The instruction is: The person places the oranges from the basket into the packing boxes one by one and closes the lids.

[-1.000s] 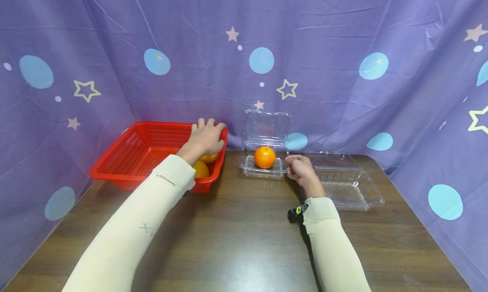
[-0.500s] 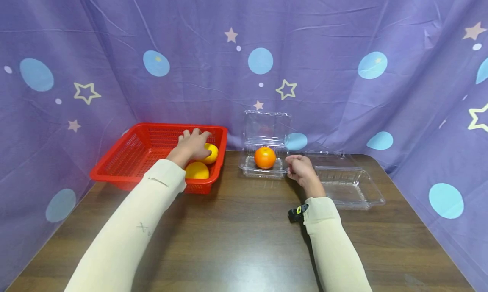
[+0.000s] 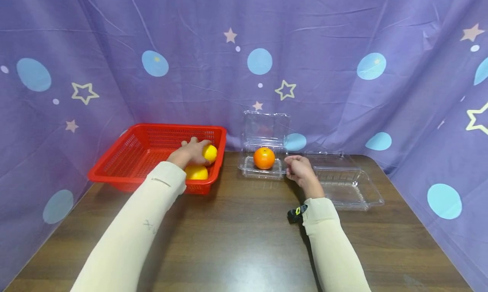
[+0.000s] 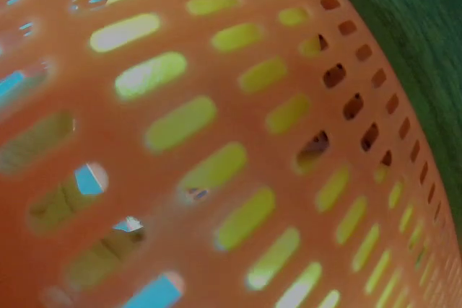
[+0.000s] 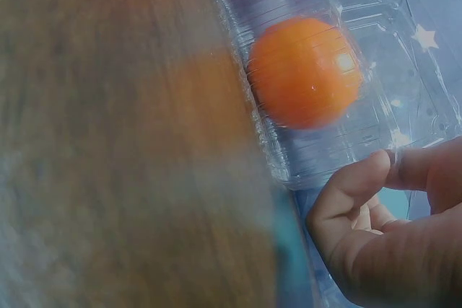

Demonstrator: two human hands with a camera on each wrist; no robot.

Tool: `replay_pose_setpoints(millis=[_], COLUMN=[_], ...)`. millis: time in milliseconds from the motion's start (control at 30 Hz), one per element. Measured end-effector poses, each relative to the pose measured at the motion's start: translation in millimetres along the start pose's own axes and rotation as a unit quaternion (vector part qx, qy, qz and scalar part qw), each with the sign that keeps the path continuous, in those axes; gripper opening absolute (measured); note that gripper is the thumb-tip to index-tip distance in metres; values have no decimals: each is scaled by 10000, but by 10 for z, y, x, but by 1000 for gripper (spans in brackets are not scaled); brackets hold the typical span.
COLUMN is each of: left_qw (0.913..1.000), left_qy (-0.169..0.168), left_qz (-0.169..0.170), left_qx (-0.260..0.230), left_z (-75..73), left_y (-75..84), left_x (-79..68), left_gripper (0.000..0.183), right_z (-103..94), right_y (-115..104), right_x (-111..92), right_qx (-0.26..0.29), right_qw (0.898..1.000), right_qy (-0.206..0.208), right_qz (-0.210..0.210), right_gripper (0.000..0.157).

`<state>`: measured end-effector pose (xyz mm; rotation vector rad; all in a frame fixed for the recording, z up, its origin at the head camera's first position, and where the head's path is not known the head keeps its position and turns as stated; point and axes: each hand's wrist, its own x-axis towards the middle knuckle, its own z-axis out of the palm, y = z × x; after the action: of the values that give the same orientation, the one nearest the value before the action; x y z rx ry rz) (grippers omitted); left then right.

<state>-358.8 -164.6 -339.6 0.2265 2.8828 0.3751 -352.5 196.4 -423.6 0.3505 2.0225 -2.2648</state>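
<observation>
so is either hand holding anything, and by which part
The right hand pinches the right rim of the clear container holding the orange. The left hand partly hides the farther yellow fruit; grip unclear.

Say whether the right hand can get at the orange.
Likely yes, once it lets go: the right hand pinches the edge of the clear container beside the orange, and the raised lid leaves the top open.

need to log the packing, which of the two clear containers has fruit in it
The clear container between the red basket and the right hand: an orange fruit sits in it. The other container, right of that hand, shows none.
</observation>
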Motion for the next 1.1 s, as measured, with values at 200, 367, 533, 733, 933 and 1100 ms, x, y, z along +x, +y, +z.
replay_pose_setpoints(millis=[200,367,533,733,933,1100], left_qw=[9999,9999,9999,9997,9995,9994], left_qy=[-104,-146,-28,127,-14,-76], left_qz=[-10,-42,1,-3,-132,-172], left_qx=[67,73,139,231,277,303], left_z=[40,80,111,140,155,139], left_y=[23,47,79,111,108,115], left_x=[62,108,132,154,208,183], left_gripper=[86,85,85,86,85,79], right_z=[7,4,-5,-6,-15,-12], right_y=[6,19,26,34,23,21], right_x=[1,22,31,29,26,24], right_qx=[18,2,43,38,21,20], right_qw=[10000,10000,10000,10000,10000,10000], right_qy=[3,45,35,1,51,12], right_qz=[0,28,-9,3,-1,24], right_gripper=[7,6,5,5,6,6])
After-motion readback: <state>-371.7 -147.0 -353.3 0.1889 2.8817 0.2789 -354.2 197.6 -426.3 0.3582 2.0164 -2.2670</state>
